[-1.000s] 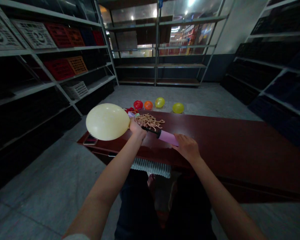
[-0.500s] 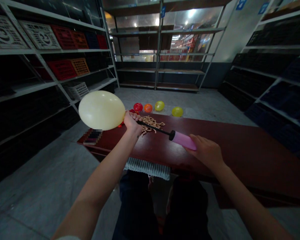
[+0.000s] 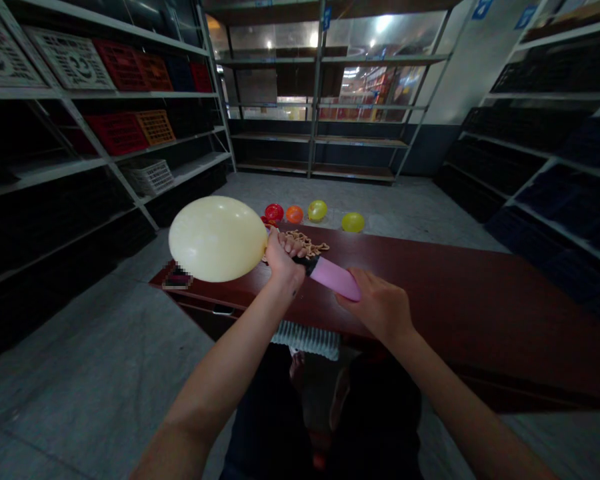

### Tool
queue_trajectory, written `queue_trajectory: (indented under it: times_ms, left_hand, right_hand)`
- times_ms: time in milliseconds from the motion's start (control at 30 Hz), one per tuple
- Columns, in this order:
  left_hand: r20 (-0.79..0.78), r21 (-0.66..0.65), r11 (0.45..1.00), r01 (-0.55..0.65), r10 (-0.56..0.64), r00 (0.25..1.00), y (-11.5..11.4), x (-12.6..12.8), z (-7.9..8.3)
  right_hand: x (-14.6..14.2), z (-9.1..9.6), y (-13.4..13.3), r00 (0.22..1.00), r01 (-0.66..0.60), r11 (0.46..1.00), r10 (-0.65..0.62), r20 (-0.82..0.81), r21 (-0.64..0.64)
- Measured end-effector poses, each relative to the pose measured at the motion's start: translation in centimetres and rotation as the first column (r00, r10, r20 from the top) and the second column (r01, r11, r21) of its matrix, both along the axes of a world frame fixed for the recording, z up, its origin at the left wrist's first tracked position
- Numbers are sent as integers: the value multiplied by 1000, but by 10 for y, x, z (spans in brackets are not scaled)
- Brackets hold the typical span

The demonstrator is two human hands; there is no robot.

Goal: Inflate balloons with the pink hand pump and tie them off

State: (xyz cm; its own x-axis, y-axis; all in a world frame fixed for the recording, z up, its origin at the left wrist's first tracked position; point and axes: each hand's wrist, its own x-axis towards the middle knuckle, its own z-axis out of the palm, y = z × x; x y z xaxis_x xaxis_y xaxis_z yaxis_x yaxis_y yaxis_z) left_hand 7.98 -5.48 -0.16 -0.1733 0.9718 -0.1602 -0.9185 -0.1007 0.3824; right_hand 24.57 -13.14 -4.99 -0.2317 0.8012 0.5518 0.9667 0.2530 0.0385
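Note:
A large pale yellow balloon (image 3: 218, 239), blown up and oval, points to the left from my left hand (image 3: 284, 257). That hand is closed around the balloon's neck and the nozzle end of a balloon pump, both mostly hidden by the fingers. My right hand (image 3: 377, 301) grips the pump's pink barrel (image 3: 336, 278) at its far end. The barrel's black collar sits close against my left hand, so hardly any of the rod shows. Behind my left hand, a pile of tan, uninflated long balloons (image 3: 305, 243) lies on the table, with some red pieces beside it.
The dark red table (image 3: 430, 287) spreads to the right. Beyond its far edge are a red balloon (image 3: 274, 213), an orange balloon (image 3: 295, 214) and two yellow-green balloons (image 3: 353, 222). A blurred-out object (image 3: 178, 276) lies at the left corner. Shelves with crates (image 3: 117, 132) line the sides.
The pump has been pushed together: the black rod between my hands has nearly vanished as my right hand came leftward. My left hand and the balloon shifted slightly right and down.

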Motion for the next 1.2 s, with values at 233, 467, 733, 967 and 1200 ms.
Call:
queue_trajectory:
  times_ms: [233, 467, 733, 967, 1200]
  left_hand:
    - [-20, -45, 999, 13, -14, 1000, 10, -14, 5]
    - [-30, -53, 998, -37, 35, 999, 32, -49, 4]
    - [-40, -44, 995, -93, 91, 995, 39, -52, -6]
    - [-16, 62, 989, -138, 139, 990, 27, -36, -8]
    - [-42, 151, 988, -44, 51, 998, 4, 8, -4]
  right_hand:
    - [16, -14, -4, 998, -35, 997, 31, 56, 74]
    - [60, -32, -6, 986, -15, 998, 4, 165, 63]
    - [73, -29, 8, 993, 6, 1000, -4, 120, -17]
    - [64, -8, 12, 997, 73, 984, -73, 7, -162]
    - [34, 8, 16, 994, -19, 939, -19, -108, -343]
